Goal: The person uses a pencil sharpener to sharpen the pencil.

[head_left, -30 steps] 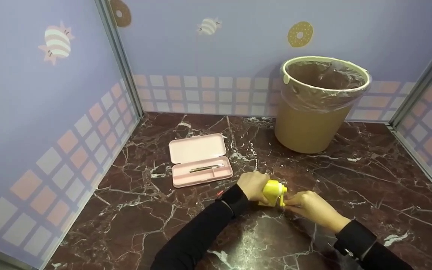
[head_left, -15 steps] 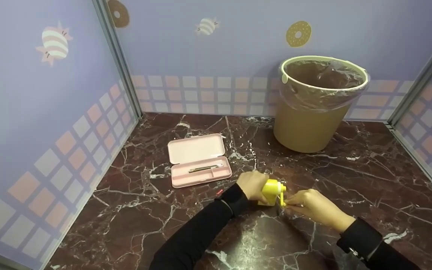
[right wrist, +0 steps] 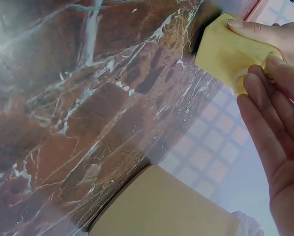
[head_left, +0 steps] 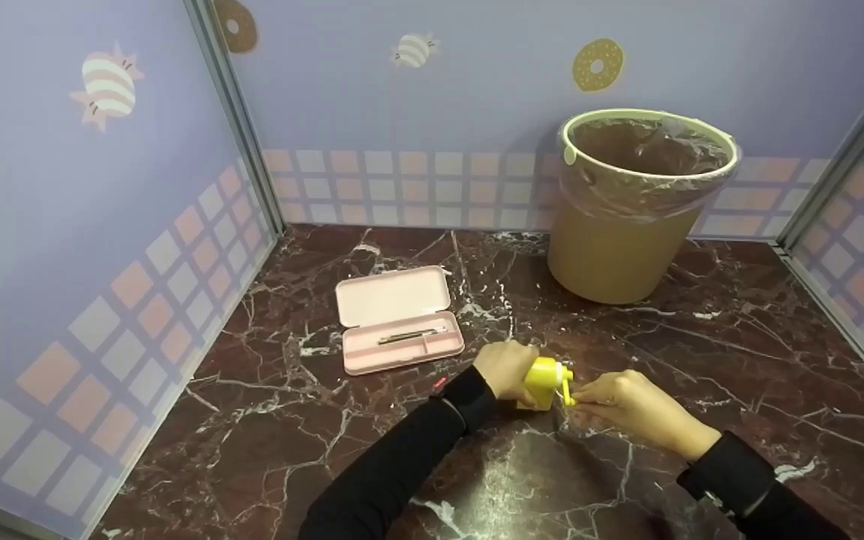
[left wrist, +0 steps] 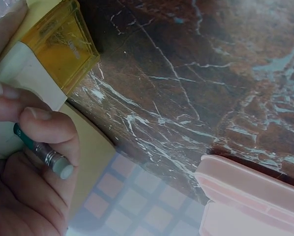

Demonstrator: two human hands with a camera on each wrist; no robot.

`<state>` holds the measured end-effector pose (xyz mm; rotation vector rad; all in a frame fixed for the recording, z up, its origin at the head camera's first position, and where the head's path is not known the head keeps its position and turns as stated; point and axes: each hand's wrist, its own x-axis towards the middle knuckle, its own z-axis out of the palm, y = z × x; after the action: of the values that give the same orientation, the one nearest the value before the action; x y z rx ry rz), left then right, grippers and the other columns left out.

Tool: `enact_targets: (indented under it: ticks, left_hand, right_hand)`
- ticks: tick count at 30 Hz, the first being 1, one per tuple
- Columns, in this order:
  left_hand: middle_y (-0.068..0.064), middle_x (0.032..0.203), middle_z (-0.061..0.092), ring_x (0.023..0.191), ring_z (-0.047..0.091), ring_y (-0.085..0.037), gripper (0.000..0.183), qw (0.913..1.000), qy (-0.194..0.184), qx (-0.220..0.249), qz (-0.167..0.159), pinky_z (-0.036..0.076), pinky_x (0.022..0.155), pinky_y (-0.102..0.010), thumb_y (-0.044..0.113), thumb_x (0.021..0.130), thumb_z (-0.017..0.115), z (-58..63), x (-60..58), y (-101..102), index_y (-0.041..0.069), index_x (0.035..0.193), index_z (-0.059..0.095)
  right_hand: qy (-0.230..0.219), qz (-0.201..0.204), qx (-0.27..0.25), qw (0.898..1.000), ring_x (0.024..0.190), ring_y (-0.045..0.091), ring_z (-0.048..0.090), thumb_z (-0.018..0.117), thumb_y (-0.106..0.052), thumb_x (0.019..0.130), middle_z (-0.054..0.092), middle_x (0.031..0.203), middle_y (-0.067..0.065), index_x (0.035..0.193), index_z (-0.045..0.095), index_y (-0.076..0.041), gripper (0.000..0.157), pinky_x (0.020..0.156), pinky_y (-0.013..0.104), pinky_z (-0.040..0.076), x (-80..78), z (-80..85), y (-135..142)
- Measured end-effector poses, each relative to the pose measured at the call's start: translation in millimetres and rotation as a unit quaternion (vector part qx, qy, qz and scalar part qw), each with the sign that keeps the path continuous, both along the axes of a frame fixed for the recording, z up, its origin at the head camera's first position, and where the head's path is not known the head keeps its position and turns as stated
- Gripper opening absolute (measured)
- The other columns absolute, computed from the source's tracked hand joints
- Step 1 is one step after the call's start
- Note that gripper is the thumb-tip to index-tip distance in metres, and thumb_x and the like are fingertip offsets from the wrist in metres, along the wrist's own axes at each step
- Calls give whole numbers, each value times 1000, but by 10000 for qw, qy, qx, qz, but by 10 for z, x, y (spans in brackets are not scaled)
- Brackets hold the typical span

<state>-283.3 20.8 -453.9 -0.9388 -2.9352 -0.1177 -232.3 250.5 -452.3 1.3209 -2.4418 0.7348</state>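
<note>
In the head view a yellow crank pencil sharpener [head_left: 538, 384] stands on the dark marbled table, gripped by my left hand [head_left: 505, 371]. Its clear amber shavings drawer [left wrist: 66, 46], with shavings inside, shows in the left wrist view. A dark green pencil [left wrist: 51, 158] sticks out of the sharpener's other side, eraser end outward, close against the left fingers; its tip is hidden. My right hand [head_left: 638, 409] pinches the end of the yellow crank [head_left: 567, 391] between thumb and fingers. The right wrist view shows these fingers around the crank's knob.
An open pink pencil case [head_left: 394, 296] lies behind and left of the hands, with slim pencils [head_left: 413, 335] in its tray. At the back right stands a tan bin [head_left: 619, 255] with a clear liner. Pale specks dot the table between them. Patterned panels enclose the table.
The right hand and the crank end have shifted slightly up and outward as the crank turns. The left hand and sharpener stay in place.
</note>
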Motion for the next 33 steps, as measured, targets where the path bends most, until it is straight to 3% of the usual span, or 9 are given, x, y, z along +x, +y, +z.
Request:
enact_targets:
  ticks: [3,8,12,18,24,33]
  left_hand:
    - [-3,97,78,86,75,-22,53,10000,-43,-5,-85,61,71,-36,43,64,95,3,4,4,13,101,70]
    - [-3,95,78,85,75,-22,50,9998,-55,73,-183,62,72,-36,39,64,95,-4,-3,-3,12,98,70]
    - [-3,94,77,83,73,-22,49,9996,-135,139,-199,61,71,-36,38,65,95,-16,-8,-18,11,97,69]
    - [-3,97,77,84,73,-21,50,9995,-123,130,-249,61,73,-35,38,66,94,-5,5,-5,11,99,68]
    - [-2,97,77,85,74,-21,51,9996,13,33,-279,62,73,-34,41,66,94,-3,12,5,12,100,68]
    - [-2,95,78,83,74,-21,52,9996,47,20,-292,61,72,-35,43,66,94,0,7,5,13,100,69]
  right_hand:
    - [115,10,-116,9999,74,17,75,81,5,76,80,88,7,99,80,-4,25,72,15,58,-18,78,10]
    - [335,-300,-154,9989,73,13,73,81,2,77,81,88,3,99,81,-7,23,72,12,55,-103,221,18]
    - [432,-402,57,9982,75,15,74,81,3,78,81,89,2,98,81,-6,22,71,21,59,-176,269,8]
    - [521,-631,85,9966,75,18,75,81,2,78,81,87,4,94,81,-6,18,69,23,59,-274,273,27]
    - [448,-991,311,9936,81,23,77,80,1,80,81,93,7,98,81,-6,20,73,38,63,-402,256,10]
    - [229,-1381,401,9893,79,23,77,80,-5,83,81,91,8,97,81,-6,14,71,37,62,-583,79,-28]
